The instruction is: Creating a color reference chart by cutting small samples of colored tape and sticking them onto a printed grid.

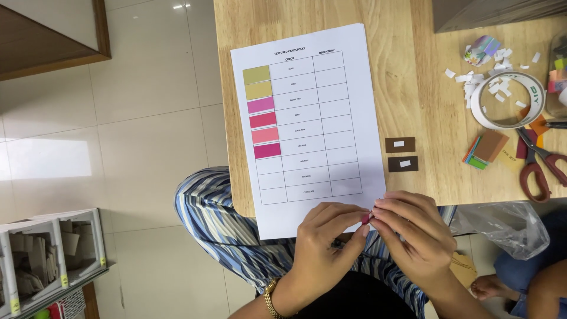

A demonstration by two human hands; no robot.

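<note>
I see the left hand and the right hand meeting just below the bottom edge of the white chart sheet. Both hands have the fingers closed to a pinch, and between the fingertips they hold together a small pink-red piece; it is too small for me to tell more about it. The piece is at the lower right corner of the sheet, right at its edge. On the left wrist there is a gold bracelet.

The sheet lies flat on the wooden counter and its lower end hangs over the counter edge toward the hands. It has a printed table, and in the left column six colour swatches are stuck, from olive and yellow at the top down to pinks and magenta.

To the right of the sheet, near it, two dark brown pieces lie one above the other, each with a small white strip. Further right of the sheet are a roll of tape with white paper scraps around it, a small stack of coloured card, and red-handled scissors. Under the sheet's lower end I see striped blue cloth over the knees.
</note>
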